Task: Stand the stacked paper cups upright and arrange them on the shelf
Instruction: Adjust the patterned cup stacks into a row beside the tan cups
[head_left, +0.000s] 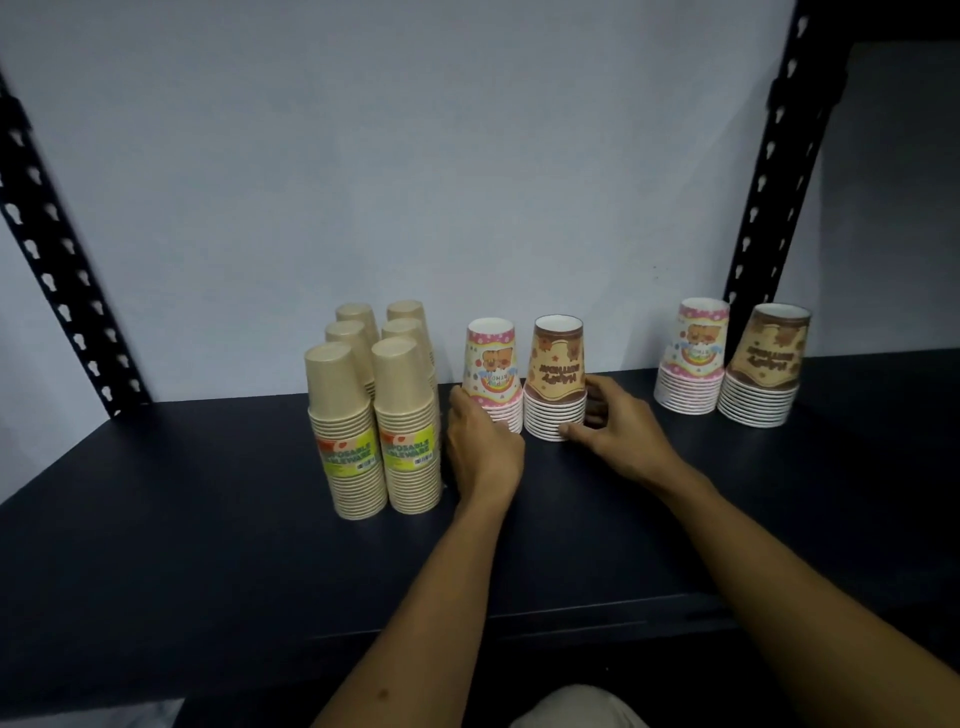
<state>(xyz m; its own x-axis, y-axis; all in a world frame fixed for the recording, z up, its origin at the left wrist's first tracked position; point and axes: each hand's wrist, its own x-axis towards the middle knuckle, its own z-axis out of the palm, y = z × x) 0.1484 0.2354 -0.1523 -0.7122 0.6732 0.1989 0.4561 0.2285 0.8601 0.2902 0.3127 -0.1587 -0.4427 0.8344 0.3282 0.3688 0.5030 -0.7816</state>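
Note:
On the dark shelf (208, 519), two printed cup stacks stand side by side, mouths down. The pink stack (493, 371) has my left hand (480, 447) wrapped around its lower left side. The brown "Happy Birthday" stack (557, 371) has my right hand (615, 421) on its right side, thumb at its base. A second pink stack (693, 356) and a second brown stack (766, 366) stand apart at the right. Several plain beige stacks (376, 410) stand in two rows to the left, the front two with yellow-green labels.
Black perforated uprights rise at the back left (62, 291) and the back right (774, 171) against a pale wall. The shelf's front edge (467, 623) runs below my forearms. A bit of beige clothing (576, 709) shows at the bottom.

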